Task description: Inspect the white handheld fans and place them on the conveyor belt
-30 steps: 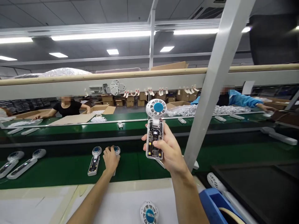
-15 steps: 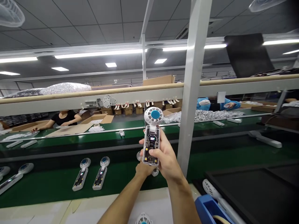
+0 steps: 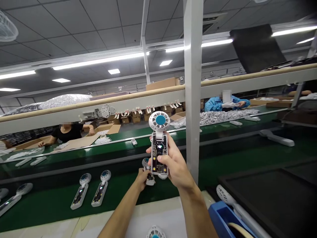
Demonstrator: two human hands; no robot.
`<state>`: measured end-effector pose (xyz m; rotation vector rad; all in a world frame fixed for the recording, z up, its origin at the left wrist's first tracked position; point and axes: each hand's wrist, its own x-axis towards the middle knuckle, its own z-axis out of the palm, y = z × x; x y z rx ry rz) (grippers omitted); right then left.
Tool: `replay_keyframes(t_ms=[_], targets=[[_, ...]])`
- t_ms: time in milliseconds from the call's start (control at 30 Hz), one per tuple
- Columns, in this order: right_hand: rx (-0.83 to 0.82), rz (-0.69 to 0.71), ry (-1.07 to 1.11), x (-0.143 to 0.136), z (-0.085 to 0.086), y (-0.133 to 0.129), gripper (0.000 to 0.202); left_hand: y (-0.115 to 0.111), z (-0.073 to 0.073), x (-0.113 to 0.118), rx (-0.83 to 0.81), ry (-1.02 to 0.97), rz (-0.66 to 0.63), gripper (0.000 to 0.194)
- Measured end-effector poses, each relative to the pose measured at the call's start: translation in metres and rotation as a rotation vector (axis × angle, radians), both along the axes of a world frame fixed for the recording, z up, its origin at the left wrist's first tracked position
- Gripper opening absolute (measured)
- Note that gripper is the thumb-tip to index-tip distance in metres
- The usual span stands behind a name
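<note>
L hand's (image 3: 142,176) fan (image 3: 150,180) nr belt edge (image 3: 151,202)

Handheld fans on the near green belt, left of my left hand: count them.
4: two side by side, a right fan and a left fan; a third fan farther left; and a fourth fan, cut off by the picture's left edge. More may be hidden beyond it.

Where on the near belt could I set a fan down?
Bare belt shows between the far-left fans and the paired fans, and between that pair and the left hand. Crowded: around that hand's held fan, partly hidden by the raised fan in the right hand.
</note>
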<state>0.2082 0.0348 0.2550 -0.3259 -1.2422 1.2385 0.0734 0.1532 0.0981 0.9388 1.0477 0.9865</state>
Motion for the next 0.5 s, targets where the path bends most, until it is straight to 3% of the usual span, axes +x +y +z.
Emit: replay_keyframes(t_ms=[100, 233, 367, 500], targets=[[0.032, -0.025, -0.006, 0.002, -0.001, 0.000, 0.081, -0.003, 0.004, -0.016, -0.030, -0.046, 0.050, 0.028], [0.040, -0.054, -0.007, 0.003, -0.002, -0.003, 0.075, -0.016, 0.025, -0.041, 0.003, -0.175, 0.095, 0.014], [0.029, -0.112, -0.027, -0.003, 0.000, -0.005, 0.074, -0.039, 0.055, -0.063, 0.117, -0.302, 0.105, 0.029], [0.026, -0.355, 0.007, -0.009, 0.001, -0.001, 0.053, -0.060, 0.080, -0.079, 0.250, -0.303, 0.082, 0.042]])
